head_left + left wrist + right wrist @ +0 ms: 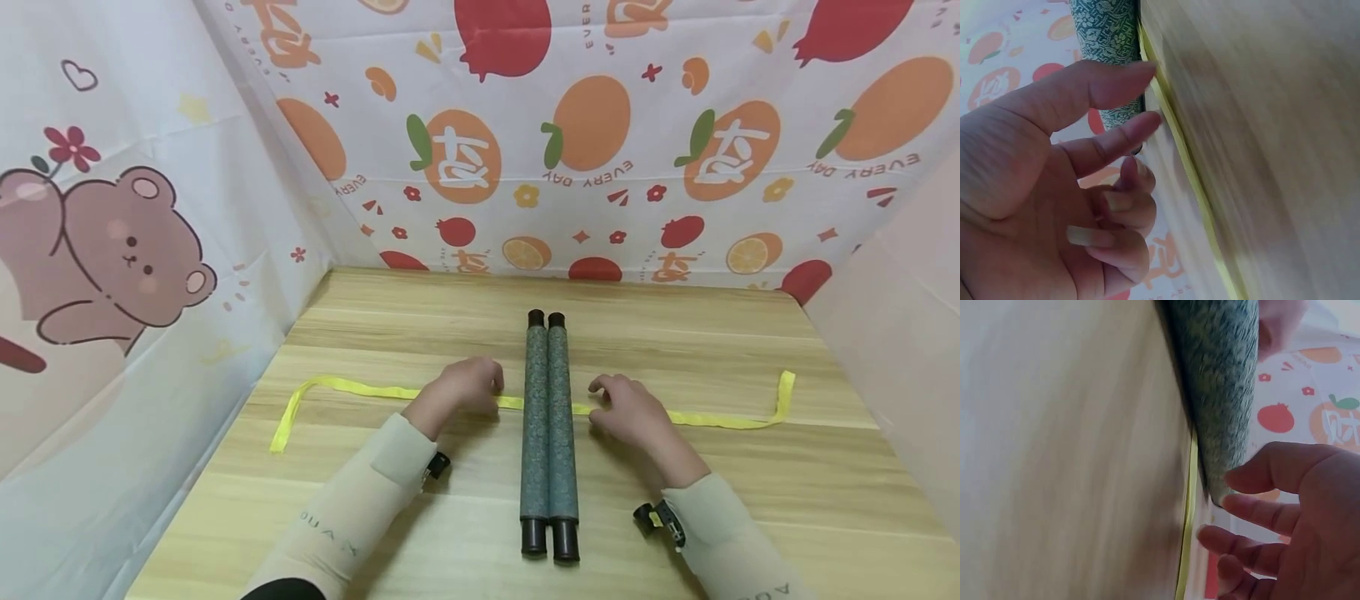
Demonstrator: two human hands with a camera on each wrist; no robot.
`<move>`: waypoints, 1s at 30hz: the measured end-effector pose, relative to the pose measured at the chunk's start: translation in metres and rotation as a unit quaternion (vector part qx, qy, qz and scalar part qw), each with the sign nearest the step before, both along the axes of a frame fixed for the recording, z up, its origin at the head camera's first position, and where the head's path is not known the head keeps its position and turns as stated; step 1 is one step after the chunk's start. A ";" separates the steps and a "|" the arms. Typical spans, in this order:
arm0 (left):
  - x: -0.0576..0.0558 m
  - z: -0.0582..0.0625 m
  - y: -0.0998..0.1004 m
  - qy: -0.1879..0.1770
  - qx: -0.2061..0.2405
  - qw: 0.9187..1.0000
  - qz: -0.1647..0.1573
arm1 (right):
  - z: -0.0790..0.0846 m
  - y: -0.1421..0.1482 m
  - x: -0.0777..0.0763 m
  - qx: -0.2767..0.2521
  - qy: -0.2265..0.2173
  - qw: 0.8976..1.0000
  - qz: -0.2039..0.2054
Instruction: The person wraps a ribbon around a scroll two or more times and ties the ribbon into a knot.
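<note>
Two green-patterned rolls with dark end knobs, like the two halves of a rolled scroll [549, 417], lie side by side on the table. A yellow ribbon [716, 420] runs crosswise beneath them and stretches out to both sides. My left hand [468, 383] is over the ribbon just left of the scroll; in the left wrist view its thumb and index finger are apart near the ribbon [1192, 175], the other fingers bent. On the opposite side, my right hand [630, 408] hovers by the ribbon with loosely bent fingers, the fingertips close to the ribbon [1189, 512] and holding nothing.
The wood-grain table [420, 308] meets a fruit-print cloth [525, 217] at the back. A white cloth with a bear print [135, 250] hangs on the left, and a pale cloth [900, 300] on the right. Small black cameras sit at both wrists.
</note>
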State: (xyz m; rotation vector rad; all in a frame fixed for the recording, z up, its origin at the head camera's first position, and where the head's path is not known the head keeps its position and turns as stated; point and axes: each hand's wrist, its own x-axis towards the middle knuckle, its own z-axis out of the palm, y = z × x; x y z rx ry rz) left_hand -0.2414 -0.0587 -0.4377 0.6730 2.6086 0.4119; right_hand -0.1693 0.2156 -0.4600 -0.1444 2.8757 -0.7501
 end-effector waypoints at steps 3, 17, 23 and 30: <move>0.003 0.000 0.000 0.019 -0.024 1.000 0.006 | -0.003 0.003 -0.001 0.035 0.008 0.999 0.009; 0.008 -0.004 0.002 0.038 -0.043 0.998 0.017 | -0.011 -0.001 -0.006 0.074 0.020 0.997 0.015; 0.011 -0.010 0.003 0.050 -0.048 0.998 -0.006 | -0.014 -0.001 -0.005 0.052 0.005 0.999 0.015; 0.008 -0.012 0.001 0.093 -0.010 0.996 -0.008 | -0.013 0.002 -0.005 0.017 0.004 1.000 0.016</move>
